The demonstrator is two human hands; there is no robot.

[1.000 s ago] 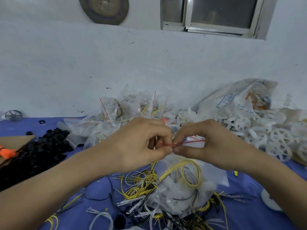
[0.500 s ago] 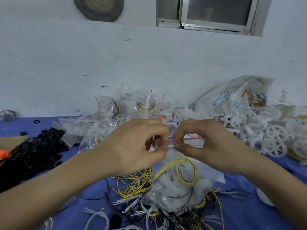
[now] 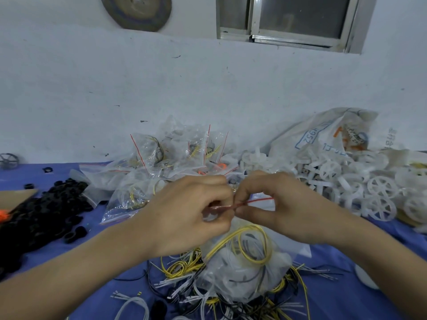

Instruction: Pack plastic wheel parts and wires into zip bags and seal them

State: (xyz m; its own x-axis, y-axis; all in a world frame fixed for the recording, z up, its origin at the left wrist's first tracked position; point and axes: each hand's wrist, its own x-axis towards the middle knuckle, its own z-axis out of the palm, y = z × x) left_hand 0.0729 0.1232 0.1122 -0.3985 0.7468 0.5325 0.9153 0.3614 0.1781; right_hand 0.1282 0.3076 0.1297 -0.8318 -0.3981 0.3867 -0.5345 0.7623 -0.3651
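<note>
A clear zip bag (image 3: 245, 271) hangs between my hands over the blue table, filled with white wheel parts and yellow, white and black wires. My left hand (image 3: 191, 211) and my right hand (image 3: 277, 209) both pinch its red zip strip (image 3: 254, 201) at the top, fingertips almost touching. Loose yellow, white and black wires (image 3: 184, 273) lie under the bag. A heap of white plastic wheels (image 3: 369, 188) sits at the right.
Several filled zip bags (image 3: 161, 162) are piled at the back centre against the white wall. A heap of black rings (image 3: 39, 215) lies at the left beside brown cardboard (image 3: 16, 197). A large printed sack (image 3: 328, 137) stands behind the wheels.
Both hands have stayed on the zip strip, pinching along it; the bag hangs much as before. The view has shifted slightly.
</note>
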